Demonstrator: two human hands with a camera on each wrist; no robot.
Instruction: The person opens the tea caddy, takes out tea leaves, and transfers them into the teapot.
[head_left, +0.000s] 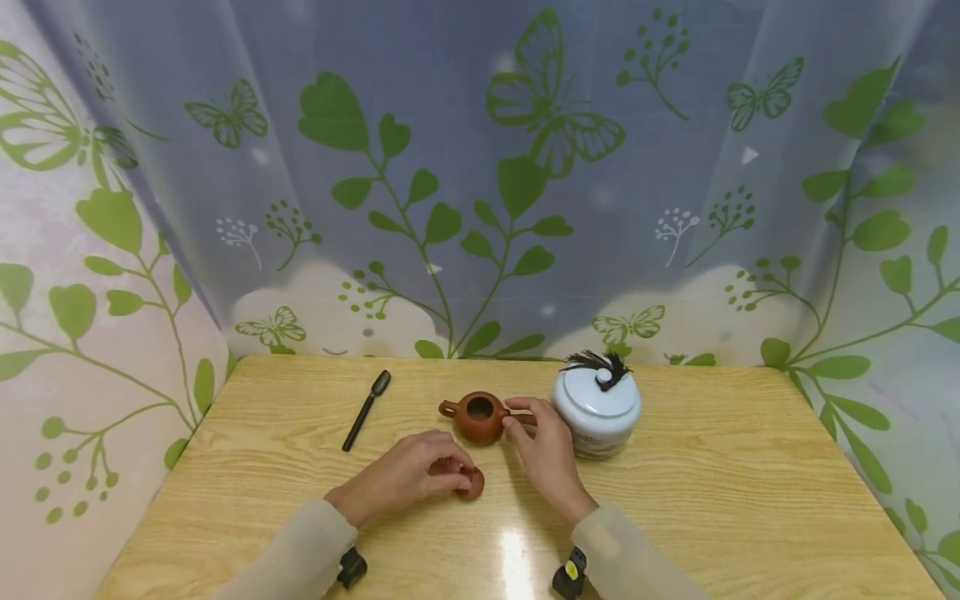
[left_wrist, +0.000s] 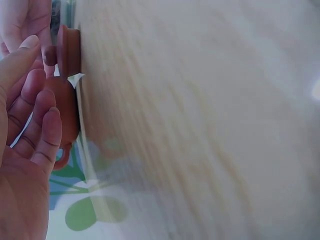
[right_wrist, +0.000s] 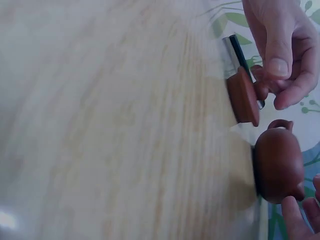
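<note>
Teapot (head_left: 480, 431): round, reddish-brown clay, mouth uncovered, upright on tabletop (head_left: 675, 517). Right hand (head_left: 547, 446) has fingers either side of its spout (right_wrist: 297, 192); can't tell if gripping. Lid (head_left: 475, 492): same clay, knob (right_wrist: 260, 90) up, flat right by left hand (head_left: 416, 468), fingers parted, contact unclear.

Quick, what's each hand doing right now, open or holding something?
Left hand: open, right by the lid.
Right hand: open, beside the teapot.
</note>
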